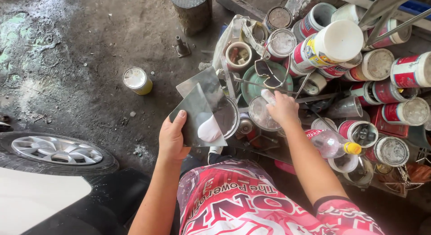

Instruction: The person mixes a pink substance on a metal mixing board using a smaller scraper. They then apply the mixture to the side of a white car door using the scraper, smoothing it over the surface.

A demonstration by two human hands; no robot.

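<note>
The flat metal plates (197,111) sit in my left hand (173,138), two grey sheets fanned one over the other, with a dab of pale putty (209,128) lying on the lower corner of the front one. My left grip is clamped on their near edge, thumb on top and fingers hidden beneath, and I hold them out level above the dirty concrete floor (90,46), just in front of my knees. My right hand (283,110) is out over the crowd of tins, its grip closed around a small pale thing (268,96) whose end pokes up past my knuckles; I cannot tell whether it is a tube or a stick. It rests on an open tin with a cloudy inside (261,114). Around it stand a green lid (260,84), a cup of odds and ends (238,55), many red-and-white paint cans (399,114), a large white-lidded can (334,44) lying on its side, and a clear plastic bottle with a yellow cap (334,145). Further off, a lone yellow can (137,80) stands on the floor, and a car wheel (56,150) shows at my lower left. I judge that I am at the gathering stage: filler is on the plate, and something more is being picked out from the tins. The next move would call for keeping the plates level so the dab does not slide, and bringing my right hand back across without knocking the crowded cans.
</note>
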